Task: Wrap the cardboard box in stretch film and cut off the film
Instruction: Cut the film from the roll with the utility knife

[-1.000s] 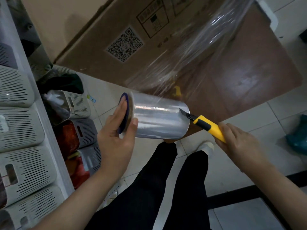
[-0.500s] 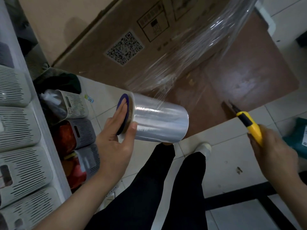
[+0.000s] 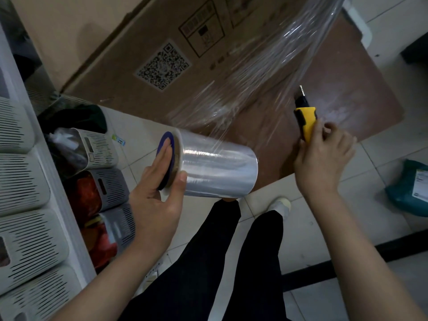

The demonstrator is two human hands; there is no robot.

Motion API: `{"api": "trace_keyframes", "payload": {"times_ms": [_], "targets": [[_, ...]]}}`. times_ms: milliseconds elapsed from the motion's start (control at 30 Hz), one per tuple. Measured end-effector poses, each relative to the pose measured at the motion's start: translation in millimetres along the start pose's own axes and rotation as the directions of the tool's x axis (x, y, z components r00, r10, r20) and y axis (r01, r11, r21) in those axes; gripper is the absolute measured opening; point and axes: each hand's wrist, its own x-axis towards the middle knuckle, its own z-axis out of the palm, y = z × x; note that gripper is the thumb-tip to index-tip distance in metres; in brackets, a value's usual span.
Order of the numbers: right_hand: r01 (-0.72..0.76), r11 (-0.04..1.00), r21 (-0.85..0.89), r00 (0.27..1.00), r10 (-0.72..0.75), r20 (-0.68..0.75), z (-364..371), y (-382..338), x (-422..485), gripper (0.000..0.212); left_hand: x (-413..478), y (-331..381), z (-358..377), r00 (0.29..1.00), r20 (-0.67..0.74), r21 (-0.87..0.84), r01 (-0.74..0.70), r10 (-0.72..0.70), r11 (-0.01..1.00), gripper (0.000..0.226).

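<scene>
While in left hand (image 3: 152, 205), roll (image 3: 217, 172) near knife (image 3: 305, 121).

The cardboard box (image 3: 143, 38) bears a QR code (image 3: 163, 66); its print is unreadable.

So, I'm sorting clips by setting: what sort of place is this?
Likely a home storeroom or packing corner: tiled floor, rows of slotted storage bins, and a large cardboard box.

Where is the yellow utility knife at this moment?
In the head view, the yellow utility knife is right of centre, gripped by the right hand, blade up beside the stretched film and right of the film roll.
</scene>
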Motion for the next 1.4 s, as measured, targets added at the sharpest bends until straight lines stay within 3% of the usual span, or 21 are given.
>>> {"api": "trace_keyframes", "payload": {"times_ms": [33,67,100,133,167,200,300,433,533,667,867,1033,1133,1200,1267,1367,1400], "targets": [[0.016,0.977,0.212,1.0,-0.011,-0.025,-3.4,-5.6,-2.3,0.05,-0.2,0.0,-0.4,1.0,0.002,-0.005,0.001,-0.001,1.0,0.049],[-0.04,0.86,0.508,0.999,0.029,0.029,-9.7,-12.5,-3.6,0.047,-0.1,-0.1,-0.7,1.0,0.002,-0.013,0.006,-0.006,1.0,0.049],[-0.188,0.604,0.774,0.981,0.077,0.179,-18.7,-21.6,-4.6,0.043,0.3,-0.4,-1.0,1.0,0.0,-0.019,0.013,-0.013,1.0,0.049],[-0.373,0.299,0.878,0.926,0.054,0.375,-28.4,-32.2,-6.6,0.037,0.8,-0.2,-1.4,1.0,-0.001,-0.018,0.018,-0.018,1.0,0.051],[-0.508,0.087,0.857,0.859,-0.012,0.511,-32.8,-39.3,-9.0,0.032,1.3,-0.1,-1.4,1.0,-0.002,-0.012,0.018,-0.018,1.0,0.053],[-0.577,0.021,0.817,0.812,-0.096,0.576,-33.4,-43.6,-10.9,0.03,1.8,0.3,-1.4,1.0,-0.001,-0.005,0.015,-0.015,1.0,0.054],[-0.587,0.109,0.802,0.76,-0.268,0.592,-30.3,-53.9,-18.1,0.038,2.6,0.6,-2.0,1.0,0.004,0.001,0.012,-0.012,1.0,0.054],[-0.578,0.104,0.81,0.788,-0.189,0.586,-26.7,-62.0,-16.7,0.006,1.7,0.5,-1.9,1.0,0.012,0.015,0.004,-0.004,1.0,0.055],[-0.53,0.177,0.829,0.797,-0.23,0.559,-26.1,-62.4,-13.0,0.01,1.4,-1.0,-2.8,1.0,0.013,0.032,0.002,-0.002,0.999,0.055],[-0.52,0.188,0.833,0.807,-0.213,0.551,-29.3,-60.5,-10.8,0.013,0.5,-0.5,-2.6,1.0,0.013,0.036,0.004,-0.005,0.999,0.056],[-0.546,0.139,0.826,0.81,-0.163,0.563,-29.3,-59.1,-12.8,0.016,-1.9,-0.3,-2.2,1.0,0.001,0.036,0.005,-0.005,0.999,0.055],[-0.582,0.009,0.813,0.808,-0.105,0.579,-31.5,-65.6,-13.8,0.004,-1.5,-2.0,-3.9,1.0,-0.009,0.023,0.018,-0.018,1.0,0.056],[-0.563,-0.01,0.826,0.824,-0.083,0.561,-33.3,-66.7,-14.8,0.004,-1.5,-3.7,-4.9,1.0,-0.006,0.03,0.014,-0.014,0.999,0.056],[-0.558,0.054,0.828,0.823,-0.094,0.56,-38.8,-65.7,-14.7,0.003,-1.1,-4.4,-5.8,1.0,-0.002,0.037,0.014,-0.014,0.999,0.055],[-0.545,0.202,0.814,0.799,-0.17,0.577,-48.2,-58.7,-10.8,0.006,0.0,-5.4,-6.0,1.0,-0.004,0.042,0.012,-0.012,0.999,0.055],[-0.522,0.386,0.761,0.739,-0.241,0.629,-68.0,-37.7,0.3,0.048,2.3,-6.8,-5.7,1.0,-0.009,0.034,0.014,-0.014,0.999,0.054],[-0.458,0.511,0.728,0.776,-0.169,0.607,-71.4,-29.0,2.7,0.058,2.9,-6.7,-5.6,1.0,-0.012,0.031,0.017,-0.017,0.999,0.054]]}}
